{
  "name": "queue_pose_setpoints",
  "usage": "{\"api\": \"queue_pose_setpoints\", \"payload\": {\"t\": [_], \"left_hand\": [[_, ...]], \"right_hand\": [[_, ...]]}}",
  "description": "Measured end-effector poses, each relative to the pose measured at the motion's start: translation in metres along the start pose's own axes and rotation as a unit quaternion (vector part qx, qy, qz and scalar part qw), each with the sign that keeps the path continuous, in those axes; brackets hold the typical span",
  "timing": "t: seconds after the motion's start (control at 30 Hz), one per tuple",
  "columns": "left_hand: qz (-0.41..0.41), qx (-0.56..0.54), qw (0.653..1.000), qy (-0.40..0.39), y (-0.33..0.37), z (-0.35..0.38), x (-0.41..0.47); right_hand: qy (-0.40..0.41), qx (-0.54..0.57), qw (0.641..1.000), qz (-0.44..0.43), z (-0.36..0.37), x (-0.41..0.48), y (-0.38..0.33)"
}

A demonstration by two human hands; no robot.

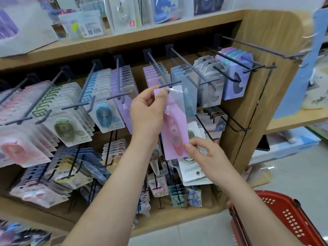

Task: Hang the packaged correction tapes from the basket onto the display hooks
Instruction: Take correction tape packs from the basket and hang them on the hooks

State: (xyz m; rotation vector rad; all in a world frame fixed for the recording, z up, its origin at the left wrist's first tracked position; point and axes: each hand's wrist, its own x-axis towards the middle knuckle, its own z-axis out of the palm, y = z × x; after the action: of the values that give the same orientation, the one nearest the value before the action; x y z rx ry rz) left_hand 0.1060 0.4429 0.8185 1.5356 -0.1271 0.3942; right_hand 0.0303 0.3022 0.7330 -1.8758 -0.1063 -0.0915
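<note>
Your left hand is curled round the top of a pink correction tape package. The thumb lies on the front of the card near its upper left corner and the fingers are tucked behind it. Your right hand pinches the same package at its lower right corner, with the thumb pressed on the front face. White packages sit just behind those fingers, one with its hang hole pointing down. I cannot tell for certain whether the fingers carry them.

The pink package stands nearly upright between your two hands, tilted a little to the left at the top. Its clear upper edge is right at the tip of a dark display hook, just below the hook's short cross bar. Whether the hole has caught on the tip is too blurred to say.

Further back on that hook hangs a row of lilac packages, with grey-blue packages on the hook to the right. To the left hang blue, green and pink tape packs. All of them hang from a wooden display unit.

The red basket sits low at your right, below your right forearm.
</note>
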Motion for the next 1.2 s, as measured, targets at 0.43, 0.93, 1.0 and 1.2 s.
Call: {"api": "queue_pose_setpoints", "payload": {"t": [0.43, 0.93, 1.0, 1.2], "left_hand": [[0.102, 0.386, 0.915, -0.066, -0.006, -0.016, -0.040], [0.101, 0.551, 0.826, -0.058, -0.028, -0.005, 0.007], [0.102, 0.479, 0.869, -0.062, -0.031, -0.009, -0.007], [-0.181, 0.055, 0.970, -0.152, -0.025, -0.016, -0.038]], "right_hand": [[0.024, 0.090, 0.996, -0.006, 0.007, 0.017, -0.018], [0.041, 0.179, 0.982, 0.035, -0.025, 0.001, 0.000], [0.025, 0.187, 0.981, 0.035, -0.026, 0.000, -0.001], [-0.028, 0.172, 0.985, 0.017, -0.023, 0.001, -0.008]]}}
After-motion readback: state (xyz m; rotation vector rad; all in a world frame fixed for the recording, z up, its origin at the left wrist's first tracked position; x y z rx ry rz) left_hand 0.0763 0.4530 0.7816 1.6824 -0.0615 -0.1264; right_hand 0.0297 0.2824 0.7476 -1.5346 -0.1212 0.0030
